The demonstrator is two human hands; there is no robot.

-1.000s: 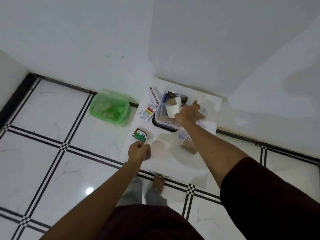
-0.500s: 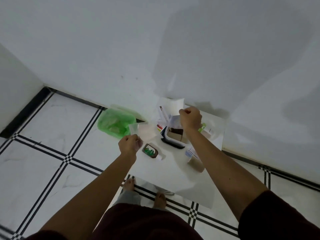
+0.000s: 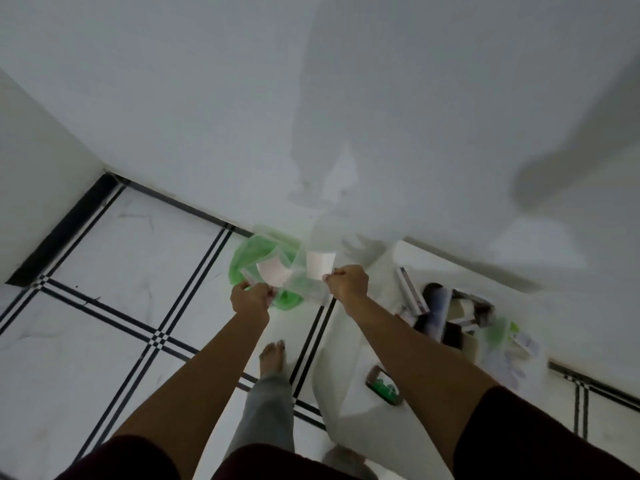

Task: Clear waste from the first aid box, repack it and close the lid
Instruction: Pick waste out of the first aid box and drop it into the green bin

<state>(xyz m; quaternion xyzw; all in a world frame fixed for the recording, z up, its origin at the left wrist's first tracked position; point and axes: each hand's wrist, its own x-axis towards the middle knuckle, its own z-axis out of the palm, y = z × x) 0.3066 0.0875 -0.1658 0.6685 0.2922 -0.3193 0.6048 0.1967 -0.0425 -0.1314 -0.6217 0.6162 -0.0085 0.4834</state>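
Observation:
My left hand pinches a clear wrapper with a pinkish card over the green waste bin on the floor by the wall. Beside it, my right hand grips a white paper slip in clear plastic, also above the bin. The first aid box stands open on a white sheet to the right, blurred, with packets inside. Its lid is not clearly visible.
A small packet with green print lies on the white sheet near my right forearm. Loose packets and a tube lie around the box. My bare foot is on the tiled floor between the bin and the sheet.
Both hands have carried their wrappers left from the sheet and the box to above the green bin. The camera has swung left with them.

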